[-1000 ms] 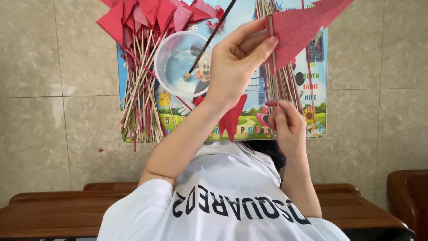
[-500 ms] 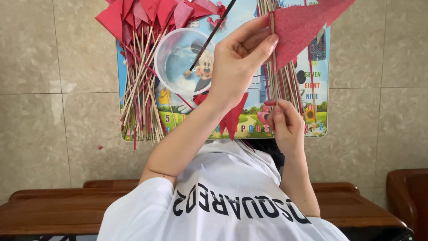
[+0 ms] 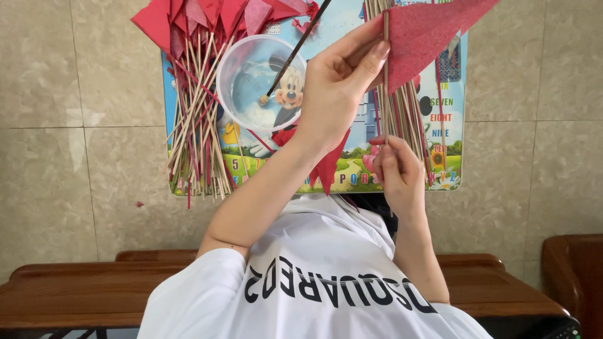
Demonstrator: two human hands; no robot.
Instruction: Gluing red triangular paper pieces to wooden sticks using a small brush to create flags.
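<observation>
The lane between the clear plastic bowl (image 3: 260, 81) and the loose bundle of sticks (image 3: 402, 107) is occupied by the left hand (image 3: 336, 94). A pile of finished red flags (image 3: 198, 94) blocks the mat's (image 3: 352, 176) far side. Bare tiled floor (image 3: 81, 157) around the mat gives open passage.

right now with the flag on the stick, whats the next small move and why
Probably slide the left hand grip along the stick, pressing the red paper flag edge onto it: the thumb and finger pinch only one spot of that edge, while the right hand steadies the stick's lower end.
</observation>
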